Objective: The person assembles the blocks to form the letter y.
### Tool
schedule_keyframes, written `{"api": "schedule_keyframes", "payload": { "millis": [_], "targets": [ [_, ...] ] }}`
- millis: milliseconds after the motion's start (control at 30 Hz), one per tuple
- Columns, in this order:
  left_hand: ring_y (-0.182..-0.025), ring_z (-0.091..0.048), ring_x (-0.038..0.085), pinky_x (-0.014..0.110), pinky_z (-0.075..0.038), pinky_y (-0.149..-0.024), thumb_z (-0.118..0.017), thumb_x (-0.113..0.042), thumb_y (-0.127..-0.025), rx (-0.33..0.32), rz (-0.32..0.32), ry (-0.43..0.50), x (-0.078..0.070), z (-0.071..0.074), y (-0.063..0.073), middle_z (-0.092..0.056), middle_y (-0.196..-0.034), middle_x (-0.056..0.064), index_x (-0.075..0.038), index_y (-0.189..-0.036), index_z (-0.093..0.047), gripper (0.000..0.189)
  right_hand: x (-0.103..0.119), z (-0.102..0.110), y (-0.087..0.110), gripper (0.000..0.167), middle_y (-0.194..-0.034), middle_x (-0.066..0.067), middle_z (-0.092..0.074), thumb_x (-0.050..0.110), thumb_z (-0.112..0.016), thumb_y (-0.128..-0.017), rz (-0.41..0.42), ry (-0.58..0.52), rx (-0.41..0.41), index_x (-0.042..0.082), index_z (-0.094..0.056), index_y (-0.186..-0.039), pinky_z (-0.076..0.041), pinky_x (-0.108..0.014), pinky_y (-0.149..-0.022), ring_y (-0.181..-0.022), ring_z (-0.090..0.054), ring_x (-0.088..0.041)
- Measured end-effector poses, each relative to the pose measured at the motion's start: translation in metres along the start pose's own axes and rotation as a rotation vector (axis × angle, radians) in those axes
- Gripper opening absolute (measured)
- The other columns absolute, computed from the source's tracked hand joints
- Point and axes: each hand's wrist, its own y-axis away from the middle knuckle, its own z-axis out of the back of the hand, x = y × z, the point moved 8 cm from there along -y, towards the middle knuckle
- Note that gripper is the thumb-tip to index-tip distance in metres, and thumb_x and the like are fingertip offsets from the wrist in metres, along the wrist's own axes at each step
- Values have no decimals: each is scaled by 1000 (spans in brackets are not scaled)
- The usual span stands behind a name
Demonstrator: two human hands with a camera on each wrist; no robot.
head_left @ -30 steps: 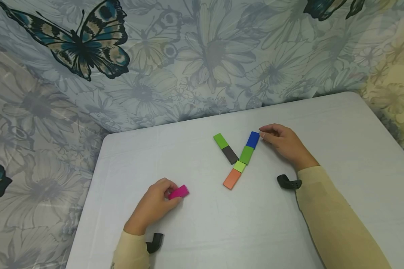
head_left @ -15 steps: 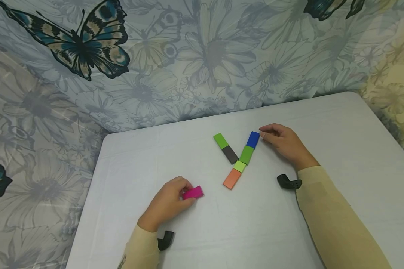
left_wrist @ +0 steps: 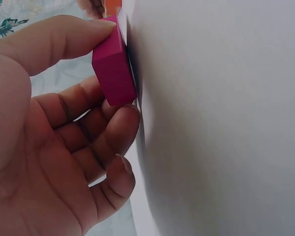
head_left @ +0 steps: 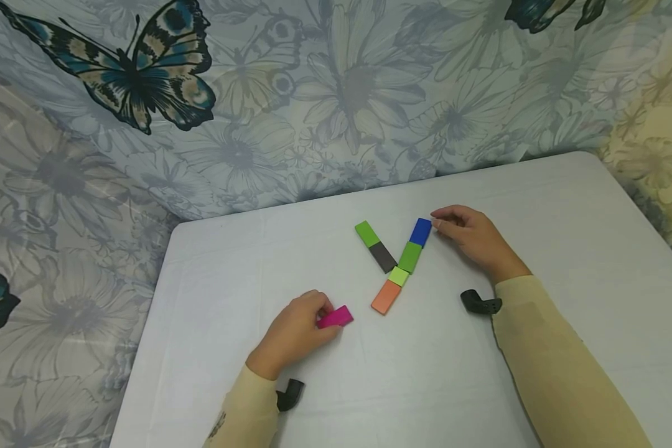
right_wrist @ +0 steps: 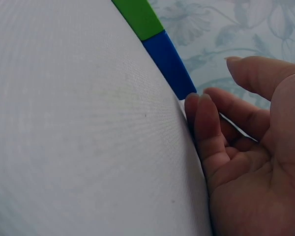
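Note:
My left hand pinches a magenta block between thumb and fingers; the left wrist view shows this block close against the white surface. To its right, coloured blocks lie in a Y shape. An orange block forms the stem's foot, with a small lime block above it. The right branch has a green block and a blue block; the left has a dark grey block and a light green block. My right hand rests with loosely bent fingertips right at the blue block's end, thumb apart.
Everything lies on a white table, whose back edge meets a wall covering printed with flowers and butterflies. A black curved piece sits at the right wrist, and another black piece at the left.
My left hand has moved rightward across the table with the magenta block, nearer the orange block. The right hand and the Y of blocks have stayed in place.

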Motion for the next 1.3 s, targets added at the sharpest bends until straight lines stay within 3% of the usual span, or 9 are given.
{"api": "schedule_keyframes", "payload": {
  "millis": [167, 367, 967, 1300],
  "targets": [
    [-80, -59, 9, 32, -53, -74, -88, -24, -92, 38, 32, 7, -3, -8, -6, -62, -95, -10, -18, -100, -68, 22, 2, 0, 0, 50, -145, -15, -61, 43, -65, -110, 7, 9, -4, 7, -65, -145, -40, -55, -110, -131, -53, -33],
    [-74, -56, 12, 33, -50, -67, -92, -33, -89, 95, 60, 1, -9, -20, -10, -59, -83, -7, -18, -95, -65, 32, 3, 1, 0, 49, -145, -16, -62, 42, -65, -111, 7, 12, -5, 7, -65, -146, -40, -55, -112, -131, -54, -33],
    [-66, -50, 9, 29, -44, -60, -93, -42, -88, 100, 16, -28, -35, -37, -16, -55, -76, -8, -19, -87, -61, 39, 0, 0, -1, 50, -143, -15, -62, 44, -64, -111, 8, 19, -10, 8, -65, -145, -41, -55, -110, -128, -55, -32],
    [-66, -50, 9, 29, -44, -60, -92, -44, -88, 102, 24, -51, -41, -42, -18, -55, -75, -9, -19, -85, -60, 41, 0, 0, -1, 49, -143, -15, -62, 43, -64, -111, 3, 17, -6, 8, -65, -145, -41, -55, -109, -127, -55, -32]
  ]
}}
